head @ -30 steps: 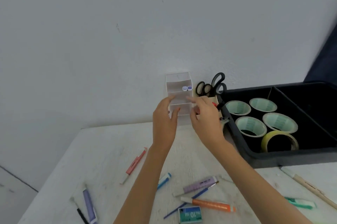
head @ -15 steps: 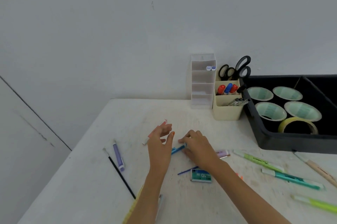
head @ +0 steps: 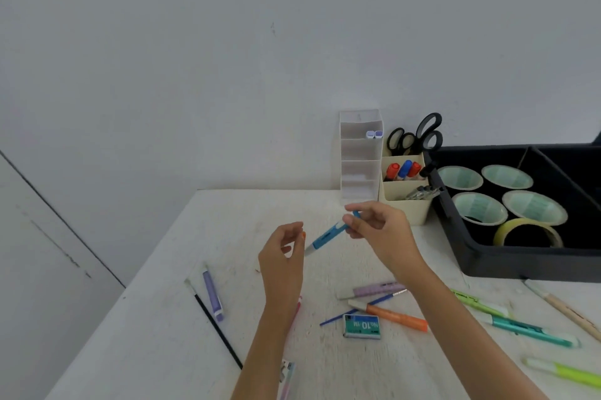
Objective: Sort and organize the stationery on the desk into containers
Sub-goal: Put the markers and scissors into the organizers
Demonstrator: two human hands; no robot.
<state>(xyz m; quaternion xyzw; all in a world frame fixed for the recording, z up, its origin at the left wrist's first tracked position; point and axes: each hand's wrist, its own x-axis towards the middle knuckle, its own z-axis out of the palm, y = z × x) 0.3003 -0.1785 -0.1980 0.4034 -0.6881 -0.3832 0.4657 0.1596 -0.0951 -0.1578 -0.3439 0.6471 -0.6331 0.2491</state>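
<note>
Right hand [head: 380, 230] pinches a slim blue highlighter [head: 327, 237] above the rough white desk [head: 162, 318], with the left hand [head: 281, 256] loosely curled and empty beside its tip, an orange marker [head: 390, 315] and boxy staple box [head: 361, 326] lying nearer, and a white tiered organizer [head: 360, 168], cream pen cup [head: 405, 204] and black tray [head: 487, 259] farther right.
</note>
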